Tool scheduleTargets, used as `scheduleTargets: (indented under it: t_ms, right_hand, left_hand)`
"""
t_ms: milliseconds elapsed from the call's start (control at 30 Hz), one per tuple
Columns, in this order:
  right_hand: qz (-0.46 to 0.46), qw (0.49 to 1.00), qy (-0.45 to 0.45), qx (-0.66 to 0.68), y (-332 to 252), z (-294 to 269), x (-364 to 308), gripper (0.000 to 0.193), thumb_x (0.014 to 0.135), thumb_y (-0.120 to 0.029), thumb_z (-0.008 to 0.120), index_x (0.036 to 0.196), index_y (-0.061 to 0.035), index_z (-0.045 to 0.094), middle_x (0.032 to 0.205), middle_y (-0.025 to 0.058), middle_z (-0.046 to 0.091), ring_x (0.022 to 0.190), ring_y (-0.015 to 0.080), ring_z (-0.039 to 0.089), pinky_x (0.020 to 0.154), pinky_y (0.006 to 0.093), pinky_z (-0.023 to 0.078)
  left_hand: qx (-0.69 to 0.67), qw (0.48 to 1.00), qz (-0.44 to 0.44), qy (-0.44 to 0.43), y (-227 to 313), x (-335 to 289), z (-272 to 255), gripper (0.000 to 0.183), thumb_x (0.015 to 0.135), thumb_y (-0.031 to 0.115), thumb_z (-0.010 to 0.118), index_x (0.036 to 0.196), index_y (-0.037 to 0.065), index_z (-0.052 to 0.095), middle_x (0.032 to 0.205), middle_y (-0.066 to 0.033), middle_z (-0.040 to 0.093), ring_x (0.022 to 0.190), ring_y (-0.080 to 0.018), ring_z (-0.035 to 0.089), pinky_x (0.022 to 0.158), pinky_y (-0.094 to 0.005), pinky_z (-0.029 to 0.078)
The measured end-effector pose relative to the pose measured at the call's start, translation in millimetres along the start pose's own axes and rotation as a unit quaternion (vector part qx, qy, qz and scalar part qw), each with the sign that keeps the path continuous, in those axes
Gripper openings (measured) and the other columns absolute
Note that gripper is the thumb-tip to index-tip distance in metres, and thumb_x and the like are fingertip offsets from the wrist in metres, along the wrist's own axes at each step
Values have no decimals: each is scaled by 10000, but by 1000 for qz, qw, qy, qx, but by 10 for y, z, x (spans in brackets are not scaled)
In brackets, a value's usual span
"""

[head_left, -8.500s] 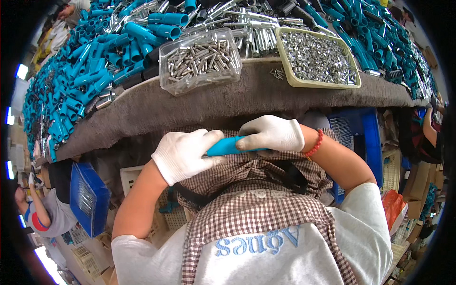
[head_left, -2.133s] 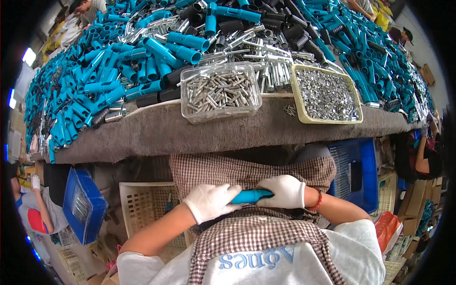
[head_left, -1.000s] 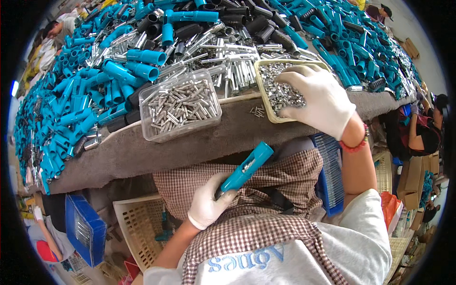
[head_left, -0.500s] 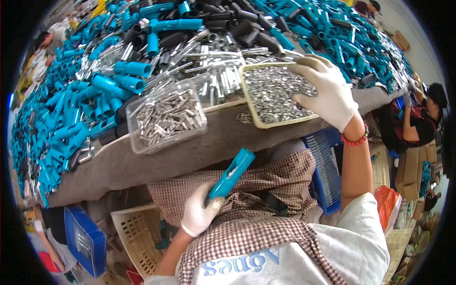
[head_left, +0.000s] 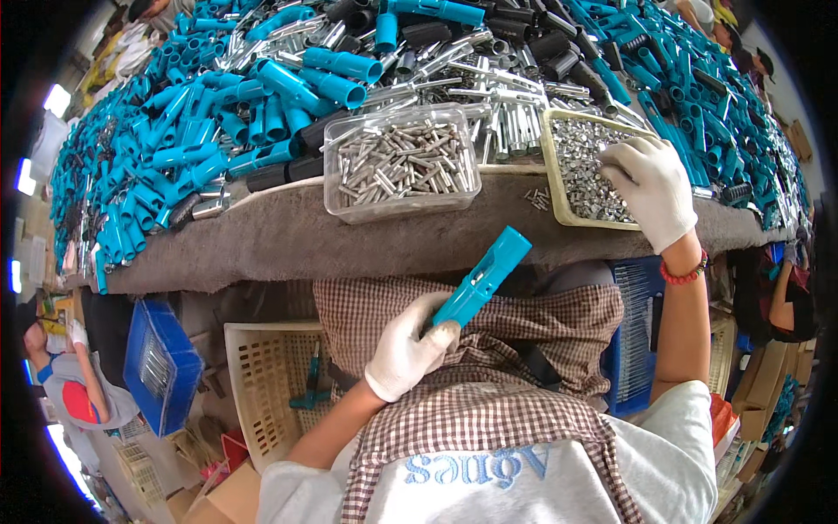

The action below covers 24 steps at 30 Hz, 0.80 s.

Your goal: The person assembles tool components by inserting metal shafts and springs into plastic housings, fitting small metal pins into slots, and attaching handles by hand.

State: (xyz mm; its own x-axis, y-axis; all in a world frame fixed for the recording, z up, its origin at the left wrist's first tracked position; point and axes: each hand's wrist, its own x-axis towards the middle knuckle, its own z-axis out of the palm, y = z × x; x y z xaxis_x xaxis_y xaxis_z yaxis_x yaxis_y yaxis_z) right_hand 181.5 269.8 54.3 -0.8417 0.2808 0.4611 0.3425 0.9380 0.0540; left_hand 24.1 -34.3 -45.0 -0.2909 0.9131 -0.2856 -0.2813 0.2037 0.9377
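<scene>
My gloved left hand (head_left: 408, 349) is closed round the lower end of a teal plastic tube-shaped handle (head_left: 485, 276). The handle tilts up to the right above my lap, and a bit of metal shows in the slot in its side. At the cream tray (head_left: 559, 188), full of small shiny metal pieces (head_left: 594, 175), my gloved right hand (head_left: 653, 188) reaches over the right side with fingers curled into the pieces. Whatever lies between those fingertips is too small to make out. A clear plastic box (head_left: 403, 210) of short metal pins (head_left: 406, 162) stands to the tray's left.
Heaped teal handles (head_left: 196, 144), black handles (head_left: 554, 48) and metal rods (head_left: 515, 122) cover the bench behind the containers. Brown cloth (head_left: 262, 240) lines its front edge. Below are a cream basket (head_left: 271, 341) and blue crates (head_left: 161, 367). Other people work at the sides.
My right hand's fingers have drawn in from spread to curled over the small metal pieces. My left hand still holds the teal handle. The whole view has shifted, moving the containers to the right.
</scene>
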Motion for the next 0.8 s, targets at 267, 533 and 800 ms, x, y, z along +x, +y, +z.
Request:
scheduleTargets:
  t_ms: [267,533,800]
  right_hand:
    - [23,999,7,-25,10,9,-11,119,798,-98,645,909,-59,655,863,119,640,860,320,608,770,406,472]
    - [93,980,57,169,-472,-99,4,176,760,-30,667,935,-49,655,871,93,641,844,305,612,780,384,491]
    - [-173,954,23,243,-1192,128,-103,196,651,-167,722,832,-167,647,945,-28,604,989,210,586,853,400,450]
  left_hand:
    - [-101,994,-50,-2,104,32,12,547,938,352,553,1294,-31,391,760,-83,540,502,-71,408,412,-198,305]
    - [-139,988,-66,0,98,14,-33,587,938,370,544,1318,-38,361,763,-84,530,505,-77,405,410,-203,297]
    - [-122,983,-123,-68,208,34,-49,485,950,310,472,1289,-30,403,760,-76,527,487,-77,375,405,-212,286]
